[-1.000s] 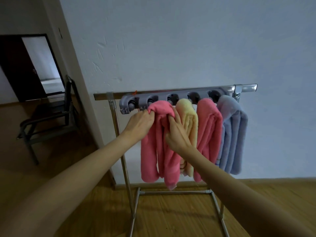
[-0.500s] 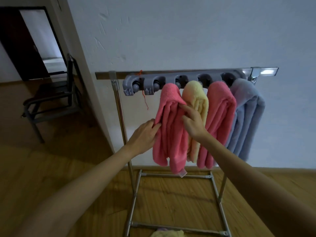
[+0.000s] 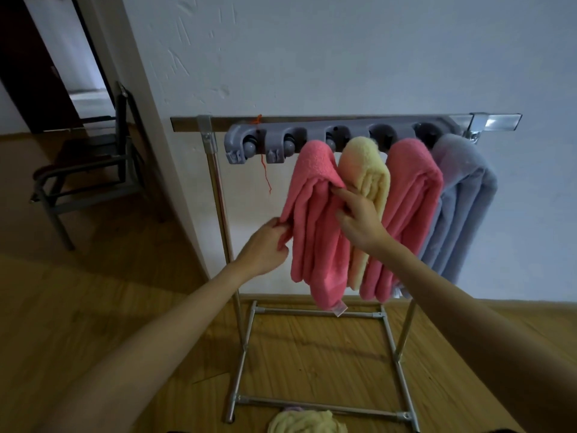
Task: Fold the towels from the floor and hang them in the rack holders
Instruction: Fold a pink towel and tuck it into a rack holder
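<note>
A grey strip of rack holders (image 3: 312, 137) runs along the top bar of a metal stand. Hanging from it, left to right, are a pink towel (image 3: 315, 232), a yellow towel (image 3: 368, 170), a second pink towel (image 3: 409, 195) and a lavender-blue towel (image 3: 462, 198). My left hand (image 3: 268, 245) pinches the left edge of the first pink towel about halfway down. My right hand (image 3: 359, 220) pinches that towel's right fold higher up. Two holders at the left end hold nothing. On the floor at the bottom edge lies a crumpled yellow towel (image 3: 304, 423).
The stand's metal base frame (image 3: 312, 404) rests on the wooden floor below the towels. A dark chair (image 3: 90, 170) stands at the left by a wall corner, with a doorway behind it. The white wall is right behind the rack.
Both hands have slid down from the top of the pink towel to its sides. The view has tilted downward, bringing the floor and the yellow towel there into sight.
</note>
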{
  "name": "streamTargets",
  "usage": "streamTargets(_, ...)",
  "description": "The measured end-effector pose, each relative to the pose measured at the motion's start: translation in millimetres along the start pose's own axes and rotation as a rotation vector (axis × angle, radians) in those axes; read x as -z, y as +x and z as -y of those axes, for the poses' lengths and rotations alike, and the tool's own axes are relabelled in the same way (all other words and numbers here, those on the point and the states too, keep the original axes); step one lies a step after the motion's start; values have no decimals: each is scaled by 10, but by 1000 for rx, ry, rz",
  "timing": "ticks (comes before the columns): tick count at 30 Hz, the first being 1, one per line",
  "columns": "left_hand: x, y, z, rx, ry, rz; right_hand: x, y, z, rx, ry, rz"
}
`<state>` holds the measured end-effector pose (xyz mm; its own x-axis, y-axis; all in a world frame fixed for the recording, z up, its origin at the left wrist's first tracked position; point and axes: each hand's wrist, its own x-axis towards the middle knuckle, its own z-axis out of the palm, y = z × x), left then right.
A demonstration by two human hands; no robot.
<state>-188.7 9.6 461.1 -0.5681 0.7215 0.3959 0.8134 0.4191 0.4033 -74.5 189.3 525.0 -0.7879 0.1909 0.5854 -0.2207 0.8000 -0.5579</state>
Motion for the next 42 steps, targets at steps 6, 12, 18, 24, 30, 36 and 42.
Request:
streamTargets(6, -314, -7, -105, 303, -491, -123, 20, -62, -37, 77, -36, -34)
streamTargets(12, -451, 101, -285, 335, -524, -238, -5, -130, -45, 76, -22, -120)
streamTargets(18, -464, 153, -224, 278, -281, -263, -97, -251, -49, 35, 28, -189)
streamTargets(24, -150, 133, 42, 277, -107, -329, -386, -411, -7, -240, 185, -237)
streamTargets(30, 156, 88, 97, 231, 100, -343, -686, -383, 240, -325, 194, -39)
streamTargets(36, 317, 101, 123, 221, 239, -297, -786, -327, 201, -430, 187, 29)
streamTargets(42, 241, 70, 111, 169, 311, -294, -745, -403, -9, -467, -45, -76)
